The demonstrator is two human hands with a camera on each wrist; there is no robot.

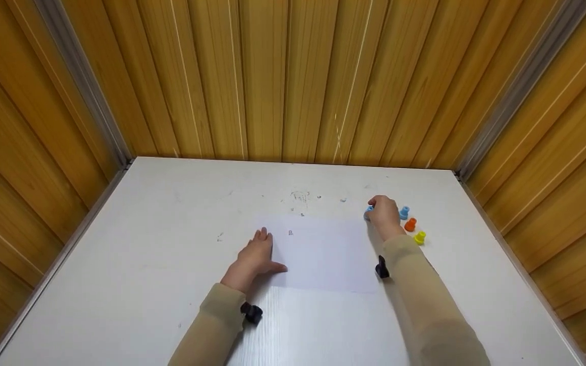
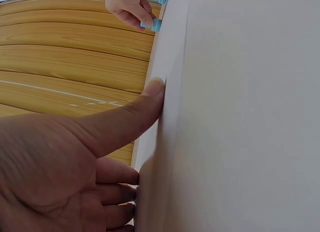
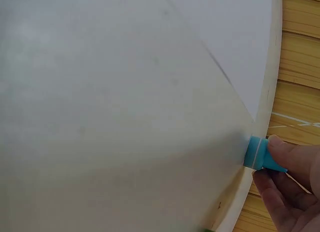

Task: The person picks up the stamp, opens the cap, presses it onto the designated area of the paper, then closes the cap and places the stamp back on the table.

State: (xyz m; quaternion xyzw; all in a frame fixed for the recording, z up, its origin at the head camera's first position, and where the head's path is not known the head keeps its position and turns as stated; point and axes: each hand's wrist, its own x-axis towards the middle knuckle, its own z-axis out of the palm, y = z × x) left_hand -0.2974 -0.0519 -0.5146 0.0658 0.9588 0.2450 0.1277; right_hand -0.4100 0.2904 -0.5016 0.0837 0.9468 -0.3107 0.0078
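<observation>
A sheet of white paper (image 1: 328, 254) lies on the white table. My left hand (image 1: 257, 254) rests at its left edge, fingers straight and thumb (image 2: 142, 104) spread out over the sheet. Just past the paper's far right corner, my right hand (image 1: 385, 216) pinches a small blue toy stamp (image 3: 256, 153) between thumb and fingers. The stamp has a round base and a tapered handle, and its base stands right at the tabletop. Beside that hand, a second blue stamp (image 1: 404, 212), an orange stamp (image 1: 411, 224) and a yellow stamp (image 1: 420, 237) stand in a slanting row.
Small dark marks and scuffs (image 1: 300, 195) dot the table (image 1: 181, 218) behind the paper. Wood-patterned panels (image 1: 272, 81) close off the back and both sides, with grey metal posts (image 1: 89, 86) at the corners.
</observation>
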